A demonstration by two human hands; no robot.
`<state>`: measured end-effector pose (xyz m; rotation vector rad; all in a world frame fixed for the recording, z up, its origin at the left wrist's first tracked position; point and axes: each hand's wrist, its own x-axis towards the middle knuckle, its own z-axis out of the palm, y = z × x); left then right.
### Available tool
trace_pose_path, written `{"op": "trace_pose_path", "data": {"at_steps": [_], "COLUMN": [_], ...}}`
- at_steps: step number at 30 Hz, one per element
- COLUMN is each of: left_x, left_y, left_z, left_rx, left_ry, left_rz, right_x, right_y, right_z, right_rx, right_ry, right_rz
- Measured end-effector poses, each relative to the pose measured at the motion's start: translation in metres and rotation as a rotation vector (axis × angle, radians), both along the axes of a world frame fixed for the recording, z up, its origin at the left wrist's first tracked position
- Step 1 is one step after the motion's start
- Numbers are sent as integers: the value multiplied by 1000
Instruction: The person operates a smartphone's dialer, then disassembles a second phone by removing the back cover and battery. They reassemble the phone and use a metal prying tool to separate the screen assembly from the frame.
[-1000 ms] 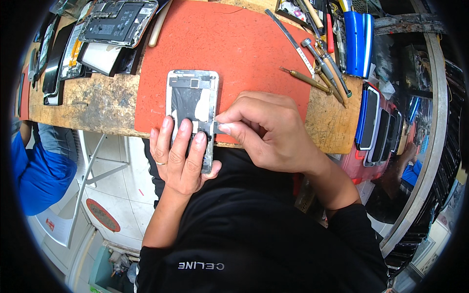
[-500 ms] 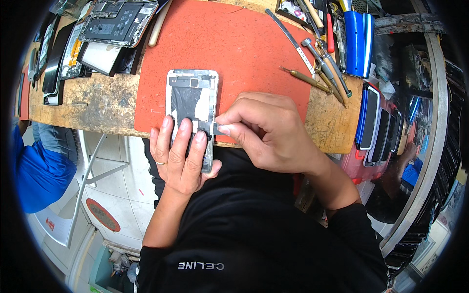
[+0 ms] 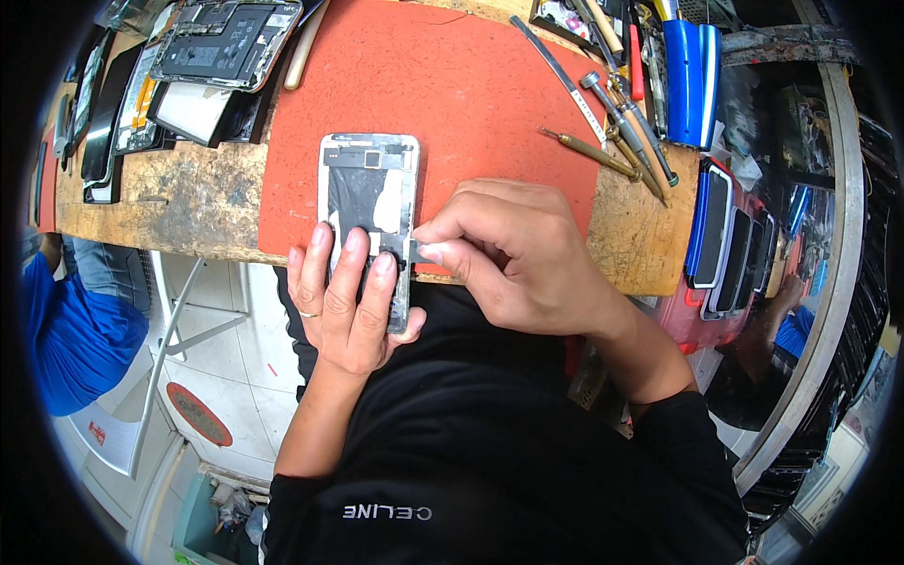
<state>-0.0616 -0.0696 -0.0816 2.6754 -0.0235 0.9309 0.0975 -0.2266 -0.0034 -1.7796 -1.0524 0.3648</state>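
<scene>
An opened phone [image 3: 396, 160] with a white rim, a black battery area and a torn white patch rests at the front edge of the red mat. Across its lower part lie the fingers of my left hand [image 3: 348, 311], its thumb at the phone's right side, gripping it. My right hand [image 3: 527, 250] is closed in a pinch at the phone's right edge. Between its thumb and forefinger sits a small thin dark piece [image 3: 416, 252] touching that edge; the fingers cover most of it, so its kind is unclear.
The red mat [image 3: 424, 75] covers the middle of a worn wooden bench [image 3: 202, 188]. Several opened phones [image 3: 226, 47] lie at the far left. Screwdrivers [image 3: 593, 155] and a metal strip tool [image 3: 556, 75] lie at the right, near a blue holder [image 3: 683, 85]. Someone in blue [image 3: 85, 339] sits at left.
The phone has shifted very slightly left, and a little less of the dark piece shows at my right fingertips. Both hands keep nearly the same pose.
</scene>
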Motion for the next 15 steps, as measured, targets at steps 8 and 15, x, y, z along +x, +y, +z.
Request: {"op": "trace_pose_path", "data": {"at_steps": [8, 15], "left_x": [1, 2], "left_y": [0, -1], "left_z": [-1, 0], "left_rx": [-3, -12], "left_ry": [-20, -23], "left_rz": [1, 0], "right_x": [1, -2], "right_y": [0, -8], "right_z": [0, 13], "right_rx": [3, -58], "right_ry": [-4, 359], "right_rz": [31, -82]}}
